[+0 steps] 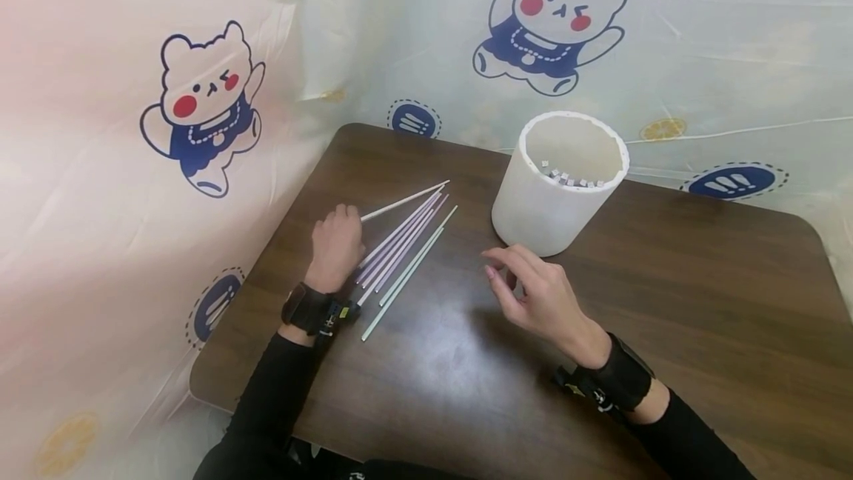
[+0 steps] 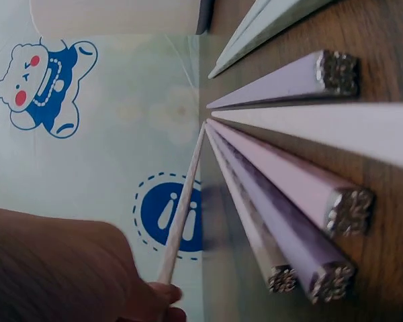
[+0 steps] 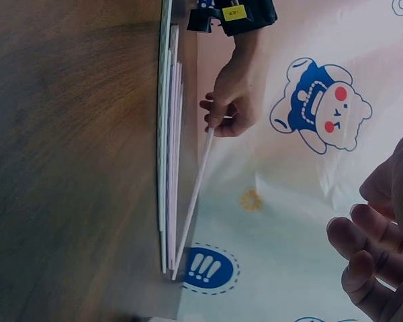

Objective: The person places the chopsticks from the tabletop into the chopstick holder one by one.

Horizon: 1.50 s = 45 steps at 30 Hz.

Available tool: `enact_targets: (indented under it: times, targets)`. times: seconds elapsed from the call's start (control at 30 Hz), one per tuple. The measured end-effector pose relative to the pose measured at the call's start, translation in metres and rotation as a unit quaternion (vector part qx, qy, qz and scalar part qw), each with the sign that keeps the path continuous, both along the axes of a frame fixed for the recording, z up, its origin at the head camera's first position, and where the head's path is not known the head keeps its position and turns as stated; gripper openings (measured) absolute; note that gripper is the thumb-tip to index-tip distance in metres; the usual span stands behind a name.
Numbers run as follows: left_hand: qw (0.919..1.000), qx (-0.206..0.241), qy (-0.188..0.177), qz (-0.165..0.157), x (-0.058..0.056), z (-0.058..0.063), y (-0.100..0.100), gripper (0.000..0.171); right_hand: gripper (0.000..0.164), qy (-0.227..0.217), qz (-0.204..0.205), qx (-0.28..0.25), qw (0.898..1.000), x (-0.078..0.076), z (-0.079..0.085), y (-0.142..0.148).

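My left hand (image 1: 336, 249) pinches a whitish chopstick (image 1: 403, 201) near one end, tilted up off the table with its far tip low beside the other tips. In the left wrist view the thumb and fingertips close round this chopstick (image 2: 181, 215). Beside that hand lie several pastel chopsticks, among them a purple one (image 2: 275, 215), a pink one (image 2: 282, 168) and pale green ones (image 1: 413, 269); some show glittery square ends. My right hand (image 1: 543, 298) hovers over the table with loosely bent fingers, holding nothing, in front of a white cylindrical container (image 1: 546, 206).
Small square stick ends (image 1: 566, 179) show inside the container, below its rim. The brown wooden table (image 1: 700, 280) has rounded corners. A patterned curtain (image 1: 413, 35) hangs along its back and left sides. Each wrist wears a black strap with a camera.
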State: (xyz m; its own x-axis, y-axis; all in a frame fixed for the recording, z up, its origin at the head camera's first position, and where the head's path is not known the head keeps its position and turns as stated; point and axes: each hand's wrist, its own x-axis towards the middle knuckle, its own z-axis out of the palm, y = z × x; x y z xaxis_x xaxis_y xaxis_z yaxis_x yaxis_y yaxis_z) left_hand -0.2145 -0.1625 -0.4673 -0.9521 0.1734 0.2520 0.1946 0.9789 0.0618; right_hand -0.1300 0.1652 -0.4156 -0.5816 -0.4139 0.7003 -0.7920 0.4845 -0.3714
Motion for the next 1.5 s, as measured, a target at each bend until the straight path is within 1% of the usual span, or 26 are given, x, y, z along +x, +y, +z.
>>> enact_targets:
  times: [0.1, 0.27, 0.4, 0.5, 0.57, 0.63, 0.73, 0.8, 0.9, 1.03, 1.1, 1.13, 1.17, 1.2, 1.23, 1.3, 1.37, 1.4, 1.43, 1.5]
  targets:
    - [0.9992, 0.003, 0.04, -0.007, 0.0, 0.004, 0.0, 0.026, 0.022, -0.001, -0.002, -0.002, 1.0, -0.001, 0.001, 0.002]
    - [0.9961, 0.029, 0.077, -0.031, 0.003, 0.017, 0.0, 0.026, 0.023, 0.0, -0.008, -0.007, 1.0, -0.002, 0.004, 0.005]
    - [0.9894, 0.044, 0.123, -0.063, 0.011, 0.034, 0.002, 0.026, 0.025, -0.004, -0.013, -0.007, 1.0, -0.004, 0.006, 0.007]
    - [0.98, 0.053, 0.168, -0.093, 0.022, 0.053, 0.005, 0.029, 0.027, -0.005, -0.02, -0.005, 1.0, -0.005, 0.007, 0.008]
    - [0.9712, 0.061, 0.2, -0.115, 0.032, 0.068, 0.007, 0.03, 0.028, -0.003, -0.027, -0.002, 1.0, -0.005, 0.008, 0.009]
    - [0.9622, 0.075, 0.221, -0.14, 0.043, 0.085, 0.01, 0.028, 0.03, 0.001, -0.035, -0.001, 0.999, -0.007, 0.008, 0.01]
    - [0.9453, 0.088, 0.257, -0.181, 0.061, 0.109, 0.019, 0.022, 0.034, 0.01, -0.05, 0.003, 0.999, -0.008, 0.008, 0.011]
    - [0.9335, 0.093, 0.275, -0.21, 0.074, 0.122, 0.026, 0.019, 0.036, 0.014, -0.06, 0.008, 0.998, -0.009, 0.008, 0.011]
    - [0.913, 0.096, 0.305, -0.253, 0.093, 0.137, 0.037, 0.014, 0.038, 0.017, -0.066, 0.019, 0.998, -0.009, 0.009, 0.011]
    - [0.8861, 0.097, 0.336, -0.304, 0.11, 0.15, 0.047, 0.016, 0.027, 0.023, -0.06, 0.029, 0.998, -0.007, 0.011, 0.011]
    - [0.8675, 0.106, 0.353, -0.334, 0.115, 0.155, 0.051, 0.016, 0.02, 0.027, -0.055, 0.029, 0.998, -0.005, 0.012, 0.01]
    - [0.8561, 0.117, 0.361, -0.351, 0.117, 0.157, 0.054, 0.016, 0.02, 0.028, -0.052, 0.028, 0.998, -0.004, 0.012, 0.01]
    - [0.8414, 0.133, 0.371, -0.37, 0.118, 0.159, 0.056, 0.015, 0.022, 0.029, -0.048, 0.024, 0.998, -0.003, 0.013, 0.01]
    - [0.8246, 0.15, 0.381, -0.39, 0.118, 0.16, 0.059, 0.014, 0.026, 0.031, -0.045, 0.022, 0.998, -0.002, 0.013, 0.01]
    - [0.8047, 0.171, 0.394, -0.411, 0.117, 0.161, 0.062, 0.013, 0.029, 0.032, -0.041, 0.02, 0.998, -0.002, 0.013, 0.009]
    - [0.7615, 0.206, 0.421, -0.447, 0.115, 0.163, 0.068, 0.009, 0.033, 0.029, -0.031, 0.018, 0.999, 0.001, 0.014, 0.008]
    - [0.7196, 0.228, 0.452, -0.475, 0.112, 0.162, 0.074, 0.006, 0.034, 0.021, -0.019, 0.018, 0.999, 0.003, 0.015, 0.008]
    - [0.7039, 0.233, 0.465, -0.483, 0.11, 0.162, 0.077, 0.006, 0.034, 0.017, -0.015, 0.019, 1.0, 0.004, 0.016, 0.007]
    - [0.691, 0.238, 0.476, -0.489, 0.109, 0.161, 0.08, 0.008, 0.033, 0.012, -0.01, 0.019, 1.0, 0.004, 0.017, 0.007]
    - [0.6725, 0.242, 0.492, -0.497, 0.108, 0.16, 0.086, 0.009, 0.033, 0.011, -0.004, 0.019, 1.0, 0.005, 0.02, 0.006]
